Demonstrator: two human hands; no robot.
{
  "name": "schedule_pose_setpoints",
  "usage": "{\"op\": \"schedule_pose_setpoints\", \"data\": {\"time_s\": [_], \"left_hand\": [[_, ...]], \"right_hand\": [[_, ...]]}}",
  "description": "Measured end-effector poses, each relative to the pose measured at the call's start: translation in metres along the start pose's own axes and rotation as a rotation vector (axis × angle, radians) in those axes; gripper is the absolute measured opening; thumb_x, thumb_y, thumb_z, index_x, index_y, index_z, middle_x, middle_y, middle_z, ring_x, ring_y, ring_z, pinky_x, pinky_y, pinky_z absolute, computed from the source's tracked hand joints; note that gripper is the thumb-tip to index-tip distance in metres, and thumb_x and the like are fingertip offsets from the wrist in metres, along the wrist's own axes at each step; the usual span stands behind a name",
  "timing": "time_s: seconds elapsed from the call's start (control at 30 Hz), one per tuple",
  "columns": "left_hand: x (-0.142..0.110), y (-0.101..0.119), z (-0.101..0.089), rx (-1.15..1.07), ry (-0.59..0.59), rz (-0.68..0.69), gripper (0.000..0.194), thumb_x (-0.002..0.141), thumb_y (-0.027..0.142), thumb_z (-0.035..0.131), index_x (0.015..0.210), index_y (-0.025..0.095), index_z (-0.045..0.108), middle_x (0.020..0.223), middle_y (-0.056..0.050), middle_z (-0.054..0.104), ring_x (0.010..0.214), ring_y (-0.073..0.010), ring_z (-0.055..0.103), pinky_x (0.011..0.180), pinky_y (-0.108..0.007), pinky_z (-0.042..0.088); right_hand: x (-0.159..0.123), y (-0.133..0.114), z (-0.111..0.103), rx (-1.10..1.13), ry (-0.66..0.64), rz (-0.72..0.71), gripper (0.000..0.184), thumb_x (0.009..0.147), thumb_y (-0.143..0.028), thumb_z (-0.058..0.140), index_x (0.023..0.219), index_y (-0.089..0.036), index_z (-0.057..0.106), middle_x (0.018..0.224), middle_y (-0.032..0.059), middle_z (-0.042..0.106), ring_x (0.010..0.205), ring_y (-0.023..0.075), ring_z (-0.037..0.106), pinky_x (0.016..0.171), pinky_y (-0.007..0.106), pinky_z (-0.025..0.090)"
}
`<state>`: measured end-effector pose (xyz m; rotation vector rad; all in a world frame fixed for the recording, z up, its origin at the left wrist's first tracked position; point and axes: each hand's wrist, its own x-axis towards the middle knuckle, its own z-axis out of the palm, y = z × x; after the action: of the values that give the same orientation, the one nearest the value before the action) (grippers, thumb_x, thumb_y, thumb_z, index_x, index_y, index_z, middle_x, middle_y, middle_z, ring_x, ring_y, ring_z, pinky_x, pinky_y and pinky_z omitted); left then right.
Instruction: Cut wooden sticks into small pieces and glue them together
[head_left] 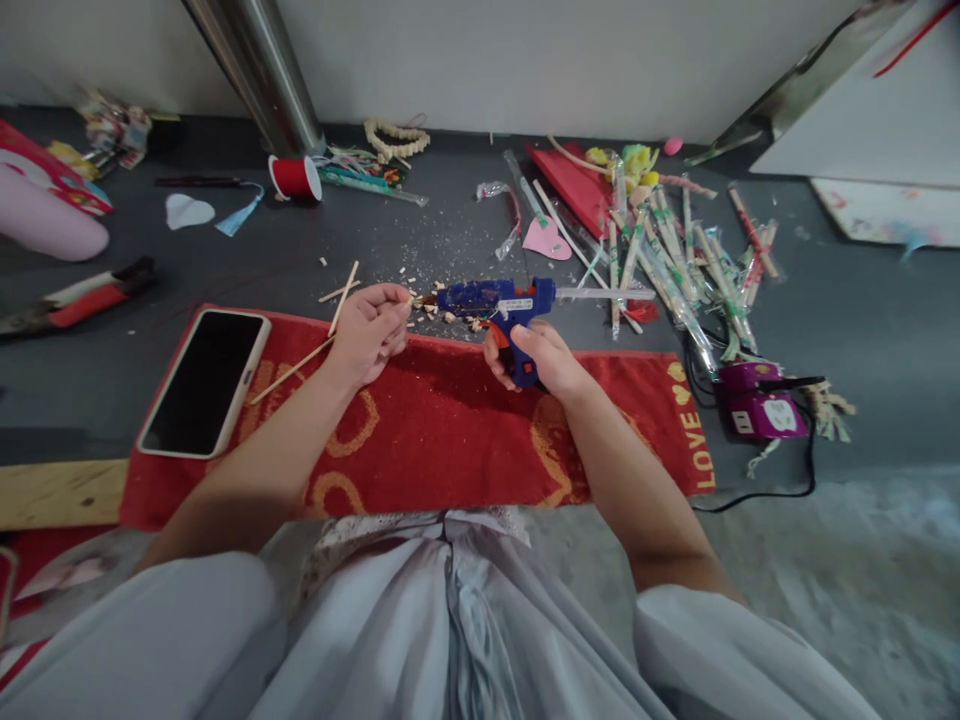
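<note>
While my right hand [551, 358] grips the blue hot-glue gun [480, 297] over the red towel's [450, 430] far edge, my left hand [371, 335] pinches its fingertips together by the nozzle [429, 299], on what I cannot tell, apparently placing glue, which calls for steady aim.

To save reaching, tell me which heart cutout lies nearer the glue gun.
The pink heart, just beyond the glue gun; the whitish heart lies far left, beside the blue tassel.
</note>
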<state>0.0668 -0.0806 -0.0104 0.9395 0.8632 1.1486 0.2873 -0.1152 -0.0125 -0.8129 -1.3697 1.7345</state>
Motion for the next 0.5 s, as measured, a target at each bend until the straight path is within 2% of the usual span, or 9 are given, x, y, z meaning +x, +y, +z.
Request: {"op": "schedule_pose_setpoints", "data": {"time_s": [0.5], "left_hand": [[0.0000,-0.0014,0.0001,-0.004,0.004,0.001,0.021,0.061,0.023,0.074,0.071,0.019,0.056,0.035,0.013,0.035,0.026,0.0001,0.021,0.030,-0.014,0.017]], "right_hand": [[-0.0012,-0.0018,-0.0004,0.029,0.032,0.000,0.050,0.076,-0.065,0.061,0.074,-0.016,0.054,0.056,-0.0019,0.056,0.038,0.0068,0.049,0.032,0.017,0.036]]}}
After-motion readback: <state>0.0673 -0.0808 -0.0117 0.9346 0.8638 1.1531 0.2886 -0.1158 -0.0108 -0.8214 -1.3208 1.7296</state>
